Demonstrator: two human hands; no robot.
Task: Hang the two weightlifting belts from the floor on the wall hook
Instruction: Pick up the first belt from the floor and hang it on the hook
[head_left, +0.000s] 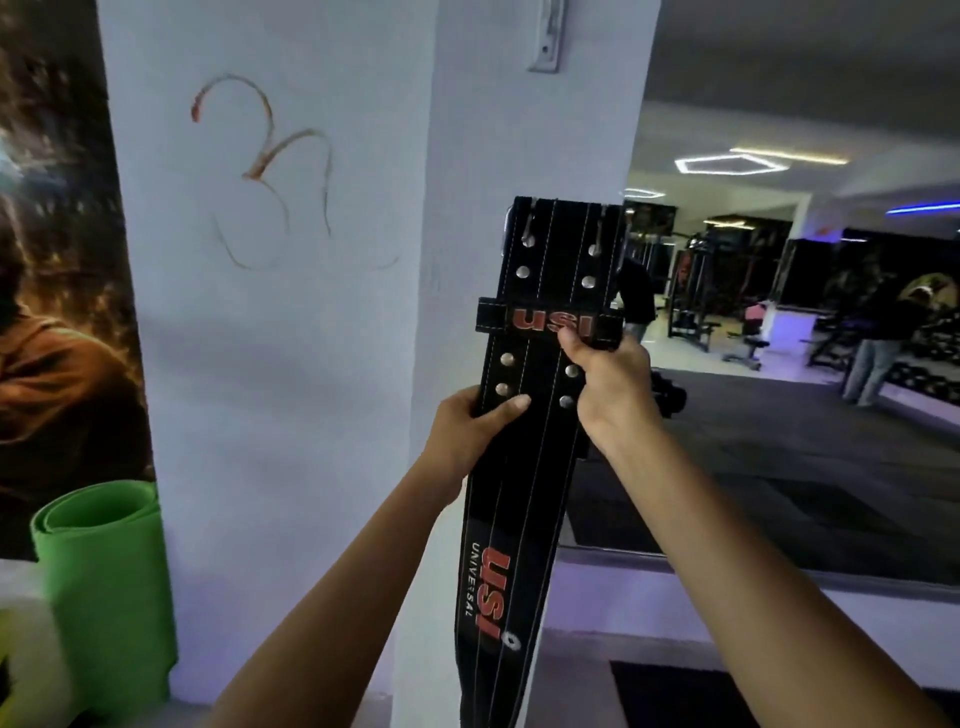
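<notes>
Both hands (470, 426) gripping upright belt (540, 395)

The weightlifting belt (540, 374) is black with thin white stitch lines running down it and shiny silver studs in two rows. Its loop (549, 321) is black with red letters, and lower down there are more red letters with small white letters next to them. The wall (291, 338) is pale white with a brown and red scribble (270, 171) on it. The rolled mat (104, 587) is bright green. The poster (52, 312) is dark with orange and brown.
</notes>
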